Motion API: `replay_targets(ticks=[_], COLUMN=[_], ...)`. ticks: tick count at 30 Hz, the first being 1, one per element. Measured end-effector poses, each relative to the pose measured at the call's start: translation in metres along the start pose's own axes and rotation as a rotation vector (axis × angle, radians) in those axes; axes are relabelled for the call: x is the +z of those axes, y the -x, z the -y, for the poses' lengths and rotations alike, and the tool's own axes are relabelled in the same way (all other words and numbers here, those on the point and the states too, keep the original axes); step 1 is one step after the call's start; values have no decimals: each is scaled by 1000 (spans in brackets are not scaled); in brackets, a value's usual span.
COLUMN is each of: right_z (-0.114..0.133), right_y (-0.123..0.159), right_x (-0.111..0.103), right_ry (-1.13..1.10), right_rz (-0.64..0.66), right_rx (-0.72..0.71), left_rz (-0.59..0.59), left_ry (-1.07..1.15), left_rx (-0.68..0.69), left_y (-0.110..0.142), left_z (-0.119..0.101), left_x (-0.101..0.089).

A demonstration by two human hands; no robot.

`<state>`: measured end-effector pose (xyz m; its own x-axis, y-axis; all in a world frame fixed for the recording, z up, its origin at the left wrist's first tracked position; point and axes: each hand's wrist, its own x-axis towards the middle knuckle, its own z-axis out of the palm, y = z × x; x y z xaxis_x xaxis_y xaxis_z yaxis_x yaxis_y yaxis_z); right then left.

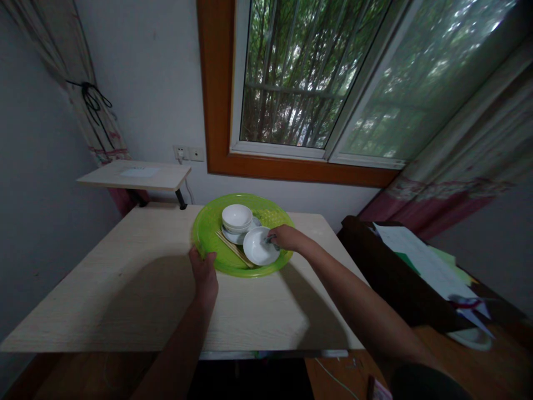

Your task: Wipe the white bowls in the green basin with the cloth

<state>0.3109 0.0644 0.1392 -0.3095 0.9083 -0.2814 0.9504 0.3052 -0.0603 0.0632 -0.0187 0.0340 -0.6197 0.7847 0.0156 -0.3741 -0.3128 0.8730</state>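
A round green tray (204, 222) rests on the table near the wall. My left hand (204, 273) grips its near-left rim, thumb on the inner side and fingers outside. My right hand (285, 238) is over the tray's right side, fingers closed on what looks like a spoon (272, 239) with a dark pattern. The spoon lies in or just over a white bowl (257, 250), which seems tilted towards me. Behind it, stacked white bowls (237, 215) stand on white plates (233, 238). Wooden chopsticks (234, 249) lie at an angle beside them.
The pale wooden table (158, 311) reaches to the wall below a window (308, 72). A raised shelf (162, 176) on black legs stands at its back left, a paper (139, 172) on top. To the right, a dark cabinet (375, 272) carries papers (425, 261).
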Motion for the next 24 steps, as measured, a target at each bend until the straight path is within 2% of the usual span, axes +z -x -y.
replay_targets(ticks=[3,9,11,15,17,19,22,24], right_z=[2,2,4,21,36,53,78,90], right_y=[-2,-2,4,19,24,24,17,11], right_x=[-2,-6,-9,-15,-16,-13,-2,6], right_ry=[99,129,141,147,98,19,-160,-234], right_rz=[-37,-65,-146,-404,-435,-367,-142,-15], right_rx=[26,6,-28,-103,-200,-364,-606,-646], left_rz=[-10,-21,-26,-17,-35,-60,-54,-31], left_ry=[-11,-74,-75,-64,-79,-103,-146,-138], left_rx=[-16,-18,-17,7,10,5,19,27], left_y=[0,5,7,10,11,15,23,26], left_z=[-1,-8,-9,-5,0,5,11,13], left_x=[0,3,4,5,5,5,5,4])
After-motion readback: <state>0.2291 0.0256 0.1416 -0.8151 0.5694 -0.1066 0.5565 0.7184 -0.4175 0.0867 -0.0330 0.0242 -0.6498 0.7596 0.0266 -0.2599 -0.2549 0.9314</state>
